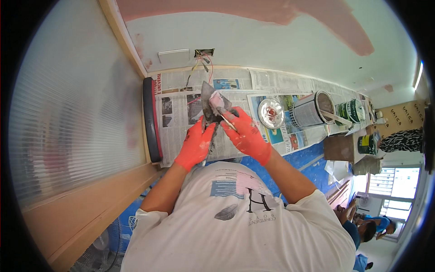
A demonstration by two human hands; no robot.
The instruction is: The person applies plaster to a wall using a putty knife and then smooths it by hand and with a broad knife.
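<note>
Both my hands wear orange gloves with dark, stained fingertips. My left hand [197, 143] is closed round the near end of a grey, pointed metal blade [206, 94], which looks like a putty trowel. Pink paste [216, 100] lies on this blade. Close beside it, my right hand [249, 138] grips a thin tool with a pale edge [228, 121], its working end at the paste. What kind of tool it is stays partly hidden by the fingers. The two hands almost meet above a newspaper-covered surface [176, 131].
Right of my hands stand a foil-like round dish [271, 113] with reddish bits, a large bucket [312, 109] with a stick across it, and a green tub [351, 111]. Wires hang from a wall box [205, 53]. A ribbed panel [81, 109] rises on the left. Several people are far right.
</note>
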